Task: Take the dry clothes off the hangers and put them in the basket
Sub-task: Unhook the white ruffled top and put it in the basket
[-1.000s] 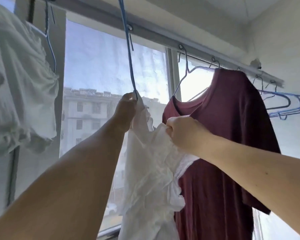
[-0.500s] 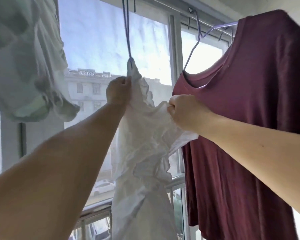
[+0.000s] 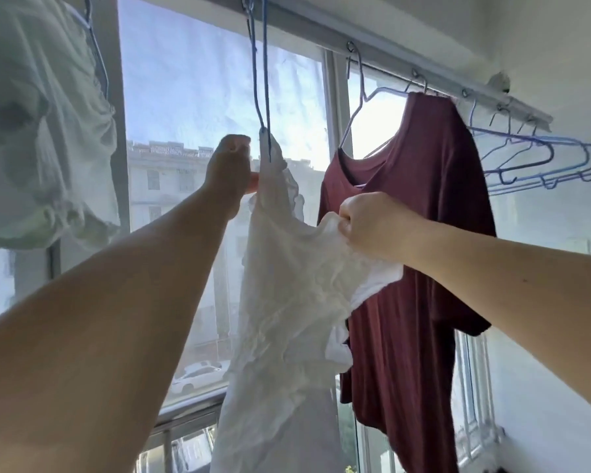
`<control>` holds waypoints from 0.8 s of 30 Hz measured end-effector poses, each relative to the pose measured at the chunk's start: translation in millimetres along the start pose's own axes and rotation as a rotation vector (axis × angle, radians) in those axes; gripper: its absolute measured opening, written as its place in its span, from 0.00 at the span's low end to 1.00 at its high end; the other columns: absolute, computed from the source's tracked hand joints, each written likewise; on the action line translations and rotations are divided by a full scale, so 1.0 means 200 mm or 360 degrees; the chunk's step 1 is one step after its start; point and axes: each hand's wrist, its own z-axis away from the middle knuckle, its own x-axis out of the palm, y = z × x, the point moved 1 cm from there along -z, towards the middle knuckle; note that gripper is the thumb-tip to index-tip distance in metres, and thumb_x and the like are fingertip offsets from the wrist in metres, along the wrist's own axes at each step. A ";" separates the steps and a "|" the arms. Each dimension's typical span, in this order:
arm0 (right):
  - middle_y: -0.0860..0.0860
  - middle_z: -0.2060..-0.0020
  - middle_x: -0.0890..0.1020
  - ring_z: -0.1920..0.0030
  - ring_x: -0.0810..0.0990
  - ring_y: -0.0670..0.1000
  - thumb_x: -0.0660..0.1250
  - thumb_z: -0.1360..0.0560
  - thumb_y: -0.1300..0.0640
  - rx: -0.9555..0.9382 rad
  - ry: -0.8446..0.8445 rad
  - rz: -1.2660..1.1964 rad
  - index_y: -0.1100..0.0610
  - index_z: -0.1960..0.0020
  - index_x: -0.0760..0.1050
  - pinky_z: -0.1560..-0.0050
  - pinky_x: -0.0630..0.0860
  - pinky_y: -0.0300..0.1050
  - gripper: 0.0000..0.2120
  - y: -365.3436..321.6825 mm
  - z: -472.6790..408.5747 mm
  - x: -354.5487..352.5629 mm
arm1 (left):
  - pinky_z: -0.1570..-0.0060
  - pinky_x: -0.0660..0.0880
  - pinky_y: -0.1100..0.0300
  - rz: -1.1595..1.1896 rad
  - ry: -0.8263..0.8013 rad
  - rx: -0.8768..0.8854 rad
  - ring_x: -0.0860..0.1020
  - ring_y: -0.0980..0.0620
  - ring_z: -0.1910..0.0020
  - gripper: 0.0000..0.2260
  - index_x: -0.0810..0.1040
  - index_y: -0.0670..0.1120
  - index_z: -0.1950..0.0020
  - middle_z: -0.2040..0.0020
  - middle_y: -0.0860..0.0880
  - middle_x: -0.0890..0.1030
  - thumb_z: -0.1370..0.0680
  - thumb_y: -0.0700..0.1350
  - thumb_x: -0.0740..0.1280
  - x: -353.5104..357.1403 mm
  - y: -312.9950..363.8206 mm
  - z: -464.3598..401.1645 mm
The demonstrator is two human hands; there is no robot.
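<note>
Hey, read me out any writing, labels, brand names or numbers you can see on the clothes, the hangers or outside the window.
No readable text anywhere.
White garment: no print or tag showing.
Maroon T-shirt: plain, no label visible.
Pale garment on the left: no markings.
Blue hangers: no lettering.
Building and cars outside: any signs or plates are too small and blurred.

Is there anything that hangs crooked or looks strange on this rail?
Yes. The white garment hangs bunched from its blue hanger, gripped by the left hand and right hand. The red shirt sits lopsided on its hanger.
</note>
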 end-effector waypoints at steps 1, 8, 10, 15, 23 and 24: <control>0.55 0.52 0.73 0.53 0.74 0.55 0.54 0.21 0.62 -0.0013 0.0001 0.0012 0.60 0.46 0.72 0.51 0.74 0.48 0.09 0.00 0.01 -0.02 | 0.59 0.81 0.61 0.0059 -0.0022 -0.0028 0.80 0.47 0.52 0.16 0.69 0.49 0.33 0.40 0.49 0.72 0.19 0.38 0.55 0.01 0.02 0.00; 0.49 0.68 0.66 0.59 0.71 0.54 0.56 0.21 0.58 -0.0059 0.0050 0.0111 0.56 0.57 0.66 0.56 0.71 0.47 0.06 0.05 0.03 -0.14 | 0.62 0.78 0.64 0.0017 -0.0446 0.0148 0.79 0.53 0.56 0.18 0.70 0.54 0.33 0.46 0.50 0.79 0.21 0.38 0.61 0.11 0.13 -0.03; 0.50 0.67 0.67 0.59 0.70 0.54 0.56 0.21 0.58 -0.0051 0.0070 0.0126 0.56 0.58 0.66 0.56 0.70 0.46 0.07 0.07 0.03 -0.15 | 0.64 0.77 0.64 0.0107 -0.0475 0.0130 0.79 0.53 0.61 0.14 0.73 0.51 0.39 0.53 0.51 0.80 0.22 0.39 0.64 0.12 0.14 -0.03; 0.51 0.59 0.70 0.57 0.73 0.53 0.56 0.22 0.65 -0.0005 0.0055 0.0089 0.58 0.56 0.69 0.58 0.70 0.43 0.07 0.07 0.04 -0.14 | 0.64 0.80 0.61 0.0122 -0.0198 0.0074 0.79 0.51 0.65 0.03 0.79 0.43 0.57 0.65 0.50 0.81 0.24 0.38 0.66 0.10 0.09 -0.04; 0.54 0.58 0.71 0.57 0.71 0.54 0.55 0.21 0.58 -0.0073 0.0037 0.0052 0.58 0.50 0.72 0.56 0.69 0.46 0.07 0.00 0.03 -0.02 | 0.80 0.64 0.73 -0.0814 -0.0235 0.0062 0.70 0.55 0.75 0.06 0.79 0.42 0.60 0.73 0.49 0.73 0.26 0.44 0.68 0.01 -0.26 0.09; 0.54 0.58 0.72 0.57 0.71 0.54 0.55 0.21 0.57 -0.0061 0.0024 0.0036 0.58 0.50 0.72 0.56 0.69 0.46 0.08 0.01 0.03 0.00 | 0.81 0.63 0.72 -0.0892 -0.0226 0.0055 0.69 0.55 0.75 0.06 0.78 0.43 0.61 0.73 0.50 0.73 0.26 0.45 0.69 -0.02 -0.30 0.12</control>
